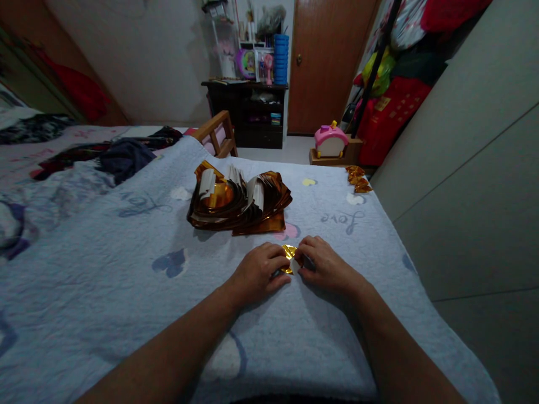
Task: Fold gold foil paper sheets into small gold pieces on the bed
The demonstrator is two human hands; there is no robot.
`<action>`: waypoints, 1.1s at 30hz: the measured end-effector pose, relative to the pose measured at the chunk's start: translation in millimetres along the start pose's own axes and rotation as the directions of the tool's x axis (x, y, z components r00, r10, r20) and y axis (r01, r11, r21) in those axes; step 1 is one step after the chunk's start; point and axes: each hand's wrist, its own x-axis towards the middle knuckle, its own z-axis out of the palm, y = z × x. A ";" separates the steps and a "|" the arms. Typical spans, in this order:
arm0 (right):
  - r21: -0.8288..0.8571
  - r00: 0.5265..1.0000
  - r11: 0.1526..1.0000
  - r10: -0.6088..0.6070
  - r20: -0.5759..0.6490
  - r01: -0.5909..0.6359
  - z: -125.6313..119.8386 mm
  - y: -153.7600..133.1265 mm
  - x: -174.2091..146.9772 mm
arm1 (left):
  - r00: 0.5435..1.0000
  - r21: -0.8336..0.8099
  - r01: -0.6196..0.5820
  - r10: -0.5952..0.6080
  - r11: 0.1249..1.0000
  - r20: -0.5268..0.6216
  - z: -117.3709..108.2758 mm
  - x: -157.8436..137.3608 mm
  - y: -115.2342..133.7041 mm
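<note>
A small piece of gold foil paper [288, 252] with a pale underside lies between my two hands, low over the light blue bedspread [269, 348]. My left hand [265, 269] is closed on its left side, fingers bent over the foil. At the right edge, my right hand [322, 261] pinches the paper between thumb and fingers. My fingers cover parts of it, so its full shape is hidden. Beyond my hands sits a loose, curled stack of gold foil paper sheets [240, 205]. Several folded gold foil pieces [358, 179] lie at the far right corner.
Rumpled dark clothes [128, 160] lie on the left. A wooden chair [217, 134] and a dark cabinet [261, 120] stand past the far edge, near a brown door [330, 67]. A pink toy [330, 141] is beside a red box [391, 118]. A pale wardrobe [475, 168] borders the right side.
</note>
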 end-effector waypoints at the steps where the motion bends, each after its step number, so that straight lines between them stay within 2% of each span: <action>1: 0.000 1.000 1.000 -0.007 0.002 0.007 0.2 0.6 -0.1 | 1.000 0.001 0.007 -0.007 1.000 0.000 0.0 0.3 0.8; 7: 0.000 1.000 1.000 -0.022 0.019 0.022 1.0 4.0 -2.9 | 0.999 0.045 0.035 -0.036 0.998 0.013 -0.2 2.3 3.0; 22: -0.015 0.999 1.000 0.011 0.036 -0.011 -3.1 -4.1 -1.7 | 0.996 0.276 -0.071 0.055 0.959 0.066 0.4 2.5 11.2; 28: -0.038 1.000 0.999 0.008 0.020 -0.007 -0.8 -2.7 -0.8 | 0.995 0.374 -0.099 0.088 0.922 0.044 2.2 2.0 14.8; 33: -0.040 1.000 0.999 0.007 0.017 -0.006 -0.1 -1.2 -1.8 | 0.998 0.368 -0.052 0.056 0.928 0.001 3.9 2.7 14.6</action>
